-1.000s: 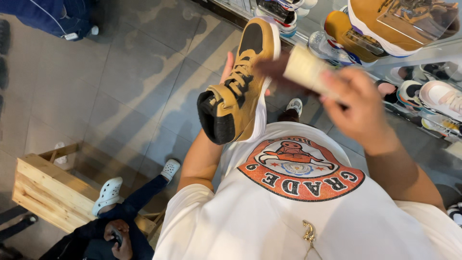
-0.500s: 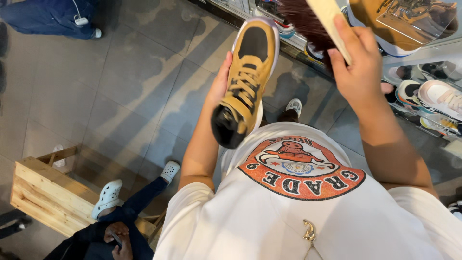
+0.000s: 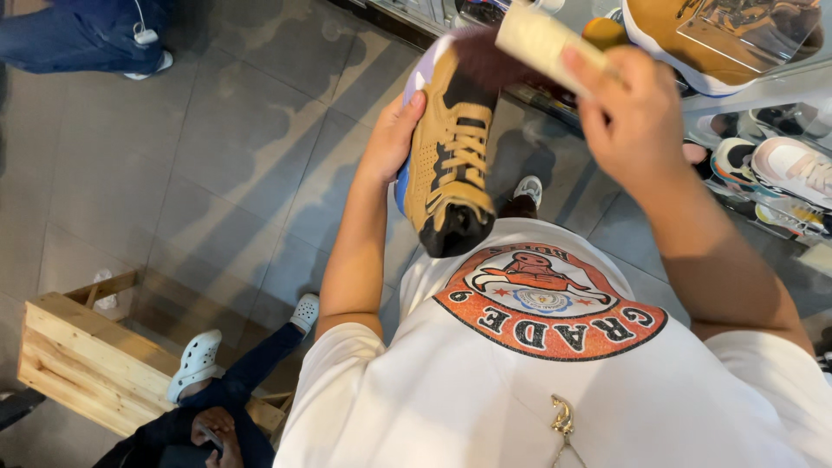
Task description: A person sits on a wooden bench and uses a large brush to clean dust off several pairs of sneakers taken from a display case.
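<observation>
My left hand (image 3: 392, 134) grips a tan and black high-top sneaker (image 3: 451, 152) by its pale sole, held up in front of my chest with the toe pointing away. My right hand (image 3: 628, 113) holds a wooden-backed brush (image 3: 529, 39) with dark bristles, which rest against the sneaker's toe end. Below both hands is my white T-shirt with a round red and black print.
Glass shelves with several sneakers (image 3: 780, 169) run along the right. A tan shoe under a clear cover (image 3: 719, 35) sits at top right. A wooden bench (image 3: 87, 364) stands at lower left, with a seated person in white clogs (image 3: 199, 355). Another person's legs (image 3: 87, 35) are at top left.
The sneaker has turned so its toe points further away and its side faces up. My right hand has brought the brush down from above onto the toe end.
</observation>
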